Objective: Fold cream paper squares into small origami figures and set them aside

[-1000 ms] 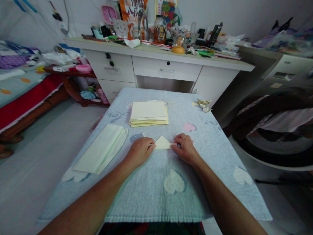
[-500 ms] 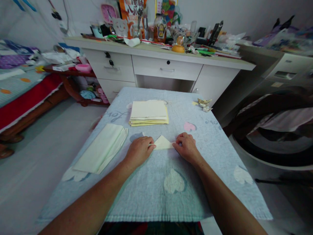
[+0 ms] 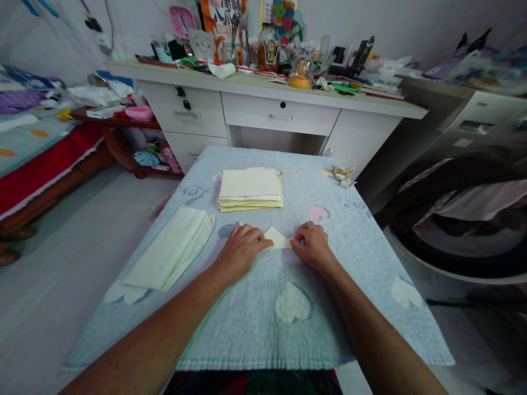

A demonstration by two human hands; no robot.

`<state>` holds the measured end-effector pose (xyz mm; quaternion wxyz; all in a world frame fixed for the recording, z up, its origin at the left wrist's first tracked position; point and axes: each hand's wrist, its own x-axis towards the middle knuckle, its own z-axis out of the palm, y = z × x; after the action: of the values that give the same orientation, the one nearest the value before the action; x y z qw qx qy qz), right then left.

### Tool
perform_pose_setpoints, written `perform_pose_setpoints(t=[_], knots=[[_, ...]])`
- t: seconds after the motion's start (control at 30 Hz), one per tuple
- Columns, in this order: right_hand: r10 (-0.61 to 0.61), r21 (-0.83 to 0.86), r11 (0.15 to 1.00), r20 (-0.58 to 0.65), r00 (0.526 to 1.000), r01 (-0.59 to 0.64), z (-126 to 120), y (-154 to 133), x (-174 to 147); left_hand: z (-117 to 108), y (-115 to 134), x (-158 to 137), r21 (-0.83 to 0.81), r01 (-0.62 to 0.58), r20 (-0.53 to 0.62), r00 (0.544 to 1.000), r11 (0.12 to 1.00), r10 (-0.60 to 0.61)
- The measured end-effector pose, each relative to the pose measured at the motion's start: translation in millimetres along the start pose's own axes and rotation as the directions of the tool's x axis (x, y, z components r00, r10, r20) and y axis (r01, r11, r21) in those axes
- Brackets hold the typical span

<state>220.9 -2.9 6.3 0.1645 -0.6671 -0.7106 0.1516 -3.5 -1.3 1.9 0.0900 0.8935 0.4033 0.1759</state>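
A small piece of folded paper [image 3: 278, 239], pale cream with a pointed top, lies on the cloth-covered table [image 3: 247, 329] between my hands. My left hand [image 3: 244, 248] presses its thumb on the paper's left part, with the fingers bent beside it. At the right end, my right hand [image 3: 312, 243] pinches the paper's corner between thumb and curled fingers. Beyond my hands sits a stack of paper sheets [image 3: 250, 186], cream over yellow. To the left of my left forearm lies a larger folded pale sheet [image 3: 173, 249].
A small patterned object [image 3: 342, 173] rests near the table's far right corner. Behind stands a white desk [image 3: 284, 112] crowded with jars and odds and ends. A washing machine [image 3: 461, 120] is on the right, a bed [image 3: 41, 164] on the left.
My left hand has slid a little to the right along the folded paper, its thumb now over more of it. My right hand stays at the right corner.
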Motion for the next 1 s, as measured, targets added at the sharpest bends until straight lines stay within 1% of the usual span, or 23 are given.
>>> perform_pose_setpoints(t=[0.07,0.13,0.3,0.4,0.6,0.77,0.87,1.0], knots=[[-0.011,-0.001,1.0,-0.012,1.0,0.011,1.4,1.2,0.2,0.6,4.0,-2.3,0.047,-0.043,0.033,0.999,0.998,0.041],[-0.019,-0.002,1.0,-0.019,1.0,0.019,2.6,2.6,0.4,1.0,7.7,-4.5,0.088,-0.056,0.057,0.997,0.995,0.051],[-0.022,0.002,1.0,-0.015,1.0,0.022,2.5,4.0,0.3,1.3,13.9,-7.2,0.143,-0.058,0.115,0.992,0.988,0.041],[-0.011,-0.004,1.0,0.006,1.0,0.011,0.2,3.7,0.2,1.0,17.5,-7.6,0.173,-0.039,0.126,0.992,0.984,0.017],[-0.022,0.012,1.0,0.03,0.999,0.022,-3.9,8.0,2.0,-3.4,24.9,-10.7,0.14,-0.022,0.135,0.991,0.99,0.003],[-0.048,0.058,0.997,0.038,0.998,0.046,-5.0,13.2,3.6,-3.5,24.8,-12.0,0.129,-0.018,0.141,0.99,0.991,-0.001],[-0.05,0.054,0.997,0.03,0.998,0.049,-4.6,11.8,2.9,-2.6,23.9,-11.5,0.123,-0.015,0.144,0.99,0.992,-0.003],[-0.022,0.034,0.999,0.004,1.0,0.022,-3.1,6.6,0.7,-3.0,24.7,-11.2,0.132,-0.004,0.16,0.987,0.991,-0.017]])
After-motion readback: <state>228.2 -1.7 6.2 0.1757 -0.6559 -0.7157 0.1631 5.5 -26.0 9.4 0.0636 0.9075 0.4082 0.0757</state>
